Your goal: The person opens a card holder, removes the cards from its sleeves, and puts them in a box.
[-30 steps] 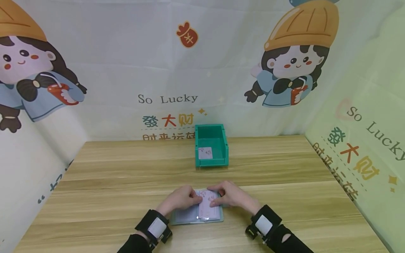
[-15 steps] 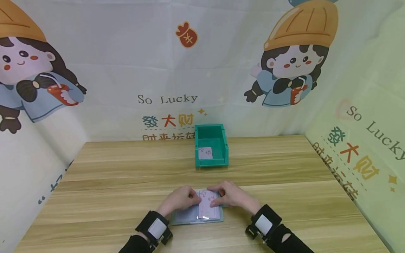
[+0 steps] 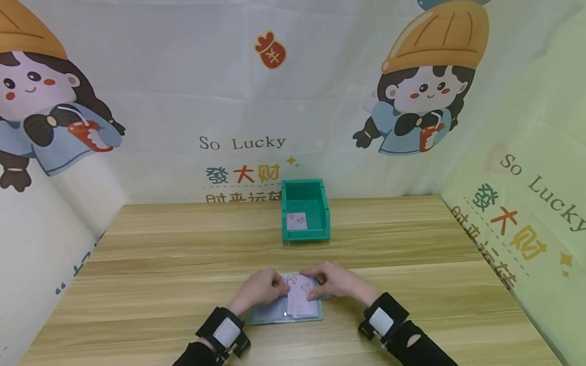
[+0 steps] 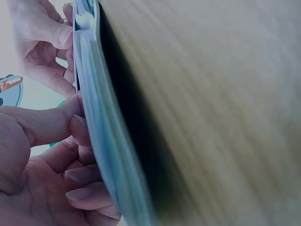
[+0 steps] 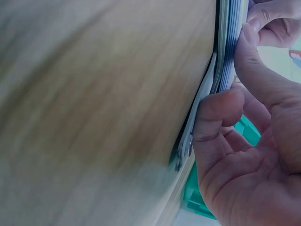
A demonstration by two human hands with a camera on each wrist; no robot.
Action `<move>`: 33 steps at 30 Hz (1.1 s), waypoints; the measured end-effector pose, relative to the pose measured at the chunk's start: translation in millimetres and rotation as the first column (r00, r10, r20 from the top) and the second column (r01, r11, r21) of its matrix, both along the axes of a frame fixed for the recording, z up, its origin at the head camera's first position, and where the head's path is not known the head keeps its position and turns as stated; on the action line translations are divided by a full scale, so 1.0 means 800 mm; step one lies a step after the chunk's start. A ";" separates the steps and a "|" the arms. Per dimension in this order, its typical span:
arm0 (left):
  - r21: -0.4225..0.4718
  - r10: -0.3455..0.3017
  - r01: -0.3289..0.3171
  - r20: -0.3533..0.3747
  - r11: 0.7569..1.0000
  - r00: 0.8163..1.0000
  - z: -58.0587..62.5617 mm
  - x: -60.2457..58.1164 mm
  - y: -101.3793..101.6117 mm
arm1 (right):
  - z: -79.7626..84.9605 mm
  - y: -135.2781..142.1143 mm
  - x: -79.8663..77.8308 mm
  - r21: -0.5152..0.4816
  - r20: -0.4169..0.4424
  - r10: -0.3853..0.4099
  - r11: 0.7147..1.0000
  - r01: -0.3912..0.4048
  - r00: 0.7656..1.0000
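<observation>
Pale cloth backdrop point(image 3: 183, 76) covers the walls behind and beside a wood-grained surface point(image 3: 183, 239), printed with two cartoon figures point(image 3: 426, 112) in orange hats, a red pouch point(image 3: 270, 51) and the lettering "So Lucky". Against the rear edge stands a green bin point(image 3: 306, 235), with a second card point(image 3: 296, 221) lying in its front left part.

Nearer the person, a pale blue booklet point(image 3: 270, 312) lies open on the surface. Over its right half lies a whitish card point(image 3: 298, 305) with pink print, its upper part between the two hands. The left hand point(image 3: 259, 288) pinches the card's left edge with thumb and forefinger; in the left wrist view its other fingers curl beside the booklet. The right hand point(image 3: 336, 280) grips the card from the other side, thumb on its face and forefinger reaching to the upper edge. From the right wrist, another finger shows bent against the edge of the stacked pages. I cannot tell whether the card sits inside a pocket.

Both wrists wear black straps point(image 3: 384, 317) with white patches, and dark sleeves point(image 3: 197, 354) cover the forearms.
</observation>
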State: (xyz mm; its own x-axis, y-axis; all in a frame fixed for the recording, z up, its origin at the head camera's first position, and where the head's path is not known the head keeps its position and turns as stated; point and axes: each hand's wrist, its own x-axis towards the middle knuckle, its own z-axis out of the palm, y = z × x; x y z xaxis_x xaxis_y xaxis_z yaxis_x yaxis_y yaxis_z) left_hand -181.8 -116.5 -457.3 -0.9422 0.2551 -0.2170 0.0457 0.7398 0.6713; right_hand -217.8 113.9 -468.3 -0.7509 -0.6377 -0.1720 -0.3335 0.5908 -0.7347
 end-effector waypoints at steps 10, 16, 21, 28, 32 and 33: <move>0.027 0.010 -0.011 0.034 1.000 0.999 -0.005 -0.001 -0.002 | 0.000 0.004 -0.001 0.005 0.017 0.008 1.000 -0.008 1.000; 0.017 0.013 -0.013 0.042 1.000 0.999 -0.003 -0.001 -0.002 | 0.001 0.004 -0.002 0.011 0.019 0.011 1.000 -0.011 1.000; 0.013 0.020 -0.020 0.038 1.000 0.999 -0.001 0.000 -0.004 | 0.001 0.005 -0.002 0.009 0.017 0.021 1.000 -0.021 1.000; 0.003 0.017 -0.017 0.012 1.000 1.000 0.000 0.001 -0.012 | 0.001 0.004 -0.001 0.034 0.010 0.016 0.999 -0.017 1.000; 0.005 0.009 -0.009 0.034 1.000 0.999 0.002 0.000 -0.018 | 0.002 0.004 -0.001 0.028 0.016 0.018 0.999 -0.018 1.000; 0.007 0.008 -0.008 0.042 1.000 0.999 0.002 0.000 -0.020 | 0.002 0.004 -0.001 0.025 0.016 0.019 0.999 -0.020 1.000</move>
State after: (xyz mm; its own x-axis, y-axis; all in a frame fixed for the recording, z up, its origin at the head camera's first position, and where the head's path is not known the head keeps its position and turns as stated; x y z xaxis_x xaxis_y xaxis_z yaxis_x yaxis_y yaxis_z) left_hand -181.8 -132.5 -455.5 -0.9343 0.2493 -0.2548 0.0115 0.7355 0.6775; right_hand -219.0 117.3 -467.0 -0.7354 -0.6477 -0.1994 -0.3340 0.6024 -0.7250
